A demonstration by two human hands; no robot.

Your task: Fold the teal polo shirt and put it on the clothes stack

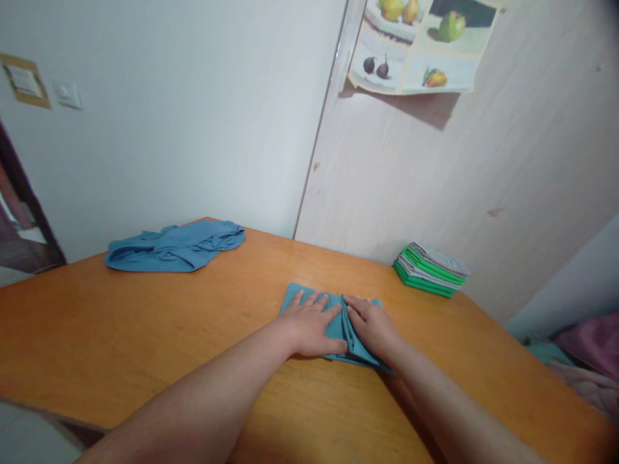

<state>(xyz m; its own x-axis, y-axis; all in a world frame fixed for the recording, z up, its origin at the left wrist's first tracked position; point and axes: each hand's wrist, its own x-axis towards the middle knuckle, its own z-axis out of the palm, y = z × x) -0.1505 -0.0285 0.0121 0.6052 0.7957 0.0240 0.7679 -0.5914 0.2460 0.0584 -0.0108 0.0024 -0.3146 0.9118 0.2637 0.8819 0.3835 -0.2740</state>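
Note:
A folded blue cloth lies on the table in front of me. My left hand rests flat on its left part, fingers spread and thumb pointing to the right. Along a raised fold near the cloth's middle, my right hand has its fingers close together, gripping the folded layer. The right thumb is partly hidden. Farther back on the left lies a crumpled blue garment, apart from both hands.
A stack of folded green and grey cloths sits at the back right of the orange-brown wooden table. Walls stand behind the table, with a fruit poster hanging on the right one. Pink fabric lies beyond the right edge.

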